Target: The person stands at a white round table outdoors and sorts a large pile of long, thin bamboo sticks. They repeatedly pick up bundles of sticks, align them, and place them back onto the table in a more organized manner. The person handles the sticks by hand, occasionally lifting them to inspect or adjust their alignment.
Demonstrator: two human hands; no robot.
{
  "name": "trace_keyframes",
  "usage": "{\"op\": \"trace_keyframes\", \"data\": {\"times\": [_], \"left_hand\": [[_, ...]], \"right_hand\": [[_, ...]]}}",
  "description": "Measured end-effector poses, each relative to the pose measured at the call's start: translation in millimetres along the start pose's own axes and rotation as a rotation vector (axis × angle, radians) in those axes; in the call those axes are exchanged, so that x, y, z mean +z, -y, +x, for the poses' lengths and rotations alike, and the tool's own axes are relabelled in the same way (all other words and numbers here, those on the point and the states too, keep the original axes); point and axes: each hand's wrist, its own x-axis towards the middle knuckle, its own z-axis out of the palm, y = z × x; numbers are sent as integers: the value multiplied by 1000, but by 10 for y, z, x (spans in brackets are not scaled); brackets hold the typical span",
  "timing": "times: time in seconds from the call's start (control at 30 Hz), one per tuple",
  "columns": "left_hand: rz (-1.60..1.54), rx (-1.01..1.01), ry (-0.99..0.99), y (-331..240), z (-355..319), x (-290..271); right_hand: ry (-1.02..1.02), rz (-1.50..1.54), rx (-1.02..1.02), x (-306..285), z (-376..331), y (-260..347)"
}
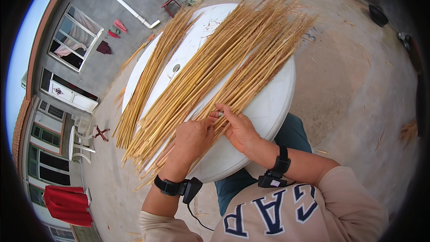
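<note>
Long dry straw stalks with feathery seed heads lie in three bundles across a round white plastic table (268, 103). My left hand (192, 136) is closed round the nearest bundle of stalks (257, 72), close to its cut ends, with the back of the hand upward. Just to the right, my right hand (237, 127) grips the same bundle from its outer side, thumb up and fingers curled under the stalks. A thick middle bundle (192, 83) rests beside it. Farther left lies a thinner bundle (154, 69).
A black strap with a small device (179, 187) sits on my left wrist, a cable trailing from it. The table has a hole (176, 67) between the bundles. Behind stand a white plastic chair (79, 144) and a small folding stool (101, 133). Loose straw litters the concrete floor.
</note>
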Motion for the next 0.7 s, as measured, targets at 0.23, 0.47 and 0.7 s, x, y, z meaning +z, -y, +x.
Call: {"op": "trace_keyframes", "data": {"times": [0.23,0.47,0.7], "left_hand": [[-6,-32,49,-48,1,4],[-216,-235,-6,260,-27,52],[-342,-282,-74,403,-156,150]], "right_hand": [[-19,-102,-3,-58,41,-10],[0,-84,2,-55,34,2],[68,-166,-43,-88,38,-17]]}}
